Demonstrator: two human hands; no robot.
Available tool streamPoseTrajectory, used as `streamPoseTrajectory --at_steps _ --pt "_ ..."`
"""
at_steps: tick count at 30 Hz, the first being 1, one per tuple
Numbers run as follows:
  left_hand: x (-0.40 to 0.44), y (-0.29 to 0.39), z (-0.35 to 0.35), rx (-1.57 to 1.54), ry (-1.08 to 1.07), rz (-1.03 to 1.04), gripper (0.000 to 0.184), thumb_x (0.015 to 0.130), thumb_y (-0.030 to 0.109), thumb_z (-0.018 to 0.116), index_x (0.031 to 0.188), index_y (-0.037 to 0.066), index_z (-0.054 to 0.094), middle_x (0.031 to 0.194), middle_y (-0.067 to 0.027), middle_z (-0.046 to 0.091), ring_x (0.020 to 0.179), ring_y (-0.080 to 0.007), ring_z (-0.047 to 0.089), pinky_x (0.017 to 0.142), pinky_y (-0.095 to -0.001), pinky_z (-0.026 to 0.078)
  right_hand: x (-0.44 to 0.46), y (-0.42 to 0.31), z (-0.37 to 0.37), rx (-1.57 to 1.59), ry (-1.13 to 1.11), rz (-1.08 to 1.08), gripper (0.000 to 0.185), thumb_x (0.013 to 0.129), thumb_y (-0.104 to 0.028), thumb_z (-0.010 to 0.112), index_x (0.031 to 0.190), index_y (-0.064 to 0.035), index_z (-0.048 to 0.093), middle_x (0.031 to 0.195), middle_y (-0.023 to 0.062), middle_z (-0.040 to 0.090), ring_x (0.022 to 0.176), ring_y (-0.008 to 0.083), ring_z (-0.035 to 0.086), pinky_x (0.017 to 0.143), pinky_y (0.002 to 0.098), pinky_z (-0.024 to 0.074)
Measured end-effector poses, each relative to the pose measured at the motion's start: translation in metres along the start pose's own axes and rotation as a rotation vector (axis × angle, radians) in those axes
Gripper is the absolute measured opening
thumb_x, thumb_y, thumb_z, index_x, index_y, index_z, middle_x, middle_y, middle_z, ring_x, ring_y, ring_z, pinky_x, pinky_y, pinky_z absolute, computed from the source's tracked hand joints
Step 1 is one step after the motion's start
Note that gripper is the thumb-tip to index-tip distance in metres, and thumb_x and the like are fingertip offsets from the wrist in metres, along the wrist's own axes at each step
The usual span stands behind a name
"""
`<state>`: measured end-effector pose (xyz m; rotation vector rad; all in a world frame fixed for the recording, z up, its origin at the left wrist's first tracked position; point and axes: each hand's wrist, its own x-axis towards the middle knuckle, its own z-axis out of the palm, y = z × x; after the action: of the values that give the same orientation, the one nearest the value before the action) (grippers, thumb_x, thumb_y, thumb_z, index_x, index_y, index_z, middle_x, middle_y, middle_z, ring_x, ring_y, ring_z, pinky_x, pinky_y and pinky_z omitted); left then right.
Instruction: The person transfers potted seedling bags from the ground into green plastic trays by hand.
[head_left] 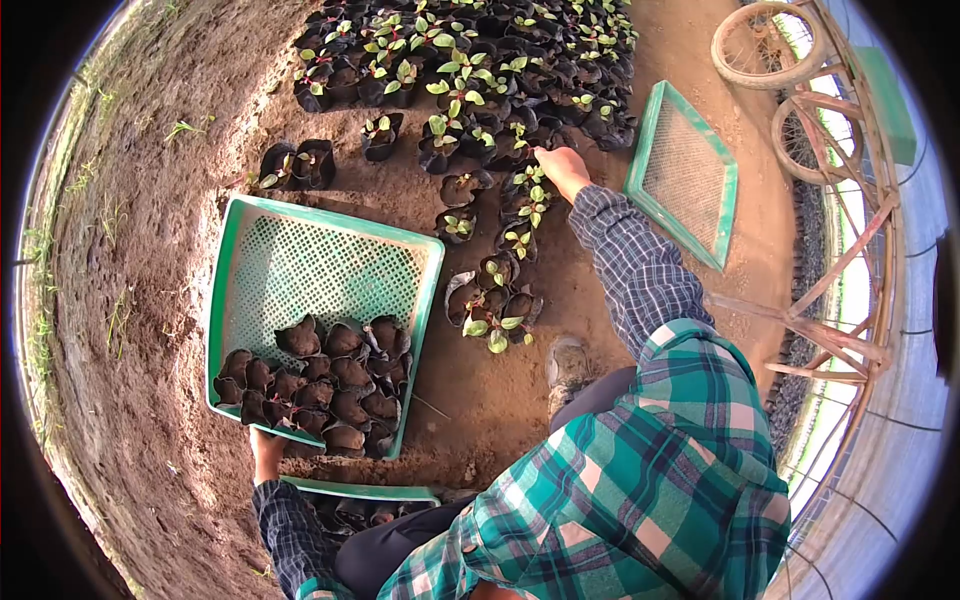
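Note:
My left hand [266,450] grips the lower left edge of a green mesh crate [320,255], its fingers partly hidden by the rim. In the lower part of that crate stand several black plastic nursery bags [345,375] filled with soil. My right hand [565,170] reaches out to the edge of a large block of potted seedlings [465,75]. Its fingers are closed beside a seedling bag [520,145]; what lies between the fingertips is hard to see. Just below it runs a short row of bagged seedlings [530,205].
An upturned or tilted green mesh crate [690,170] lies on the right. Part of another crate [370,490] with bags shows near my legs. Loose bags [297,165] stand at left, a small cluster [495,300] by my shoe [570,370]. A wheeled cart [850,180] stands at far right.

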<state>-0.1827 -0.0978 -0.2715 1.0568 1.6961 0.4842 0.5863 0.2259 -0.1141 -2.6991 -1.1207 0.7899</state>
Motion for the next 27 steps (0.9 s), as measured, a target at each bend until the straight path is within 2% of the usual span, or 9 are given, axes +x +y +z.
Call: streamPoseTrajectory --at_steps 2,6,13,14,15,17,21,23,27 --pt "-0.003 0.009 0.0 0.053 0.014 -0.017 0.084 0.069 -0.005 0.078 0.142 0.006 0.038 0.131 -0.009 0.054 0.115 -0.0201 0.056 0.095 -0.0362 0.051 0.019 0.008 0.012 0.034 -0.025 -0.041 0.047 0.088 -0.036 0.056 0.107 0.0063 0.066 0.116 0.0269 0.064 0.112 0.042 0.06 0.091 0.0453 0.0479" --pt "-0.009 0.022 0.005 0.106 0.096 0.104 0.063 0.069 0.015 0.085 0.122 -0.001 0.053 0.113 -0.0157 0.065 0.103 -0.0258 0.064 0.091 -0.0373 0.05 0.024 0.009 0.021 0.005 0.079 -0.015 0.036 0.082 -0.021 0.054 0.101 0.0056 0.068 0.109 0.0259 0.067 0.108 0.0433 0.062 0.089 0.0459 0.0489" --pt "-0.013 0.033 0.007 0.234 0.164 0.058 0.062 0.069 0.019 0.086 0.117 -0.002 0.054 0.107 -0.0166 0.067 0.097 -0.0265 0.067 0.087 -0.0383 0.052 -0.009 -0.041 -0.034 -0.059 0.142 -0.149 0.033 0.083 -0.035 0.057 0.092 -0.0077 0.073 0.099 0.018 0.071 0.096 0.0382 0.066 0.083 0.0453 0.0515" --pt "-0.013 0.032 0.007 0.227 0.163 0.062 0.062 0.068 0.019 0.086 0.117 -0.002 0.055 0.107 -0.0165 0.067 0.097 -0.0268 0.067 0.086 -0.0384 0.052 0.008 -0.039 -0.028 0.051 0.232 -0.263 0.024 0.078 -0.029 0.061 0.08 -0.0083 0.073 0.076 0.0069 0.072 0.074 0.0221 0.068 0.069 0.0356 0.0501" --pt "-0.013 0.031 0.007 0.219 0.162 0.064 0.062 0.068 0.019 0.087 0.116 -0.001 0.055 0.106 -0.0165 0.067 0.096 -0.0271 0.067 0.086 -0.0386 0.052 0.006 -0.053 -0.031 0.116 0.234 -0.29 0.024 0.079 -0.027 0.062 0.082 -0.0066 0.073 0.076 0.0065 0.072 0.073 0.0188 0.068 0.068 0.0333 0.0497" --pt "-0.012 0.03 0.007 0.205 0.162 0.069 0.061 0.067 0.02 0.087 0.115 -0.001 0.056 0.105 -0.0164 0.067 0.095 -0.0278 0.067 0.085 -0.0388 0.052 0.0 -0.083 -0.033 0.222 0.19 -0.432 0.028 0.079 -0.031 0.059 0.082 -0.0075 0.073 0.077 0.0112 0.071 0.076 0.0304 0.068 0.069 0.0399 0.0505" --pt "-0.018 0.049 0.008 0.261 0.174 0.042 0.063 0.065 0.019 0.087 0.117 0.0 0.057 0.106 -0.016 0.067 0.096 -0.0283 0.066 0.086 -0.0386 0.052 0.015 -0.139 0.006 0.555 -0.002 -0.529 0.022 0.078 -0.022 0.062 0.073 -0.0035 0.072 0.067 0.0069 0.07 0.062 0.0172 0.065 0.058 0.0317 0.0467" --pt "-0.02 0.058 0.008 0.324 0.176 0.013 0.064 0.065 0.018 0.087 0.119 0.001 0.057 0.107 -0.0162 0.067 0.098 -0.0282 0.066 0.087 -0.0386 0.052 0.003 -0.172 0.02 0.699 -0.17 -0.408 0.019 0.082 -0.018 0.061 0.076 0.0 0.066 0.069 0.0047 0.065 0.053 0.0111 0.051 0.047 0.0287 0.039" --pt "-0.02 0.056 0.006 0.368 0.128 -0.025 0.061 0.072 0.013 0.078 0.127 0.004 0.054 0.116 -0.0134 0.065 0.107 -0.0254 0.063 0.094 -0.0375 0.049 0.03 -0.197 0.075 0.406 -0.135 -0.325 0.02 0.082 -0.017 0.058 0.077 0.0003 0.066 0.07 0.0074 0.068 0.054 0.0157 0.06 0.046 0.0306 0.0423"
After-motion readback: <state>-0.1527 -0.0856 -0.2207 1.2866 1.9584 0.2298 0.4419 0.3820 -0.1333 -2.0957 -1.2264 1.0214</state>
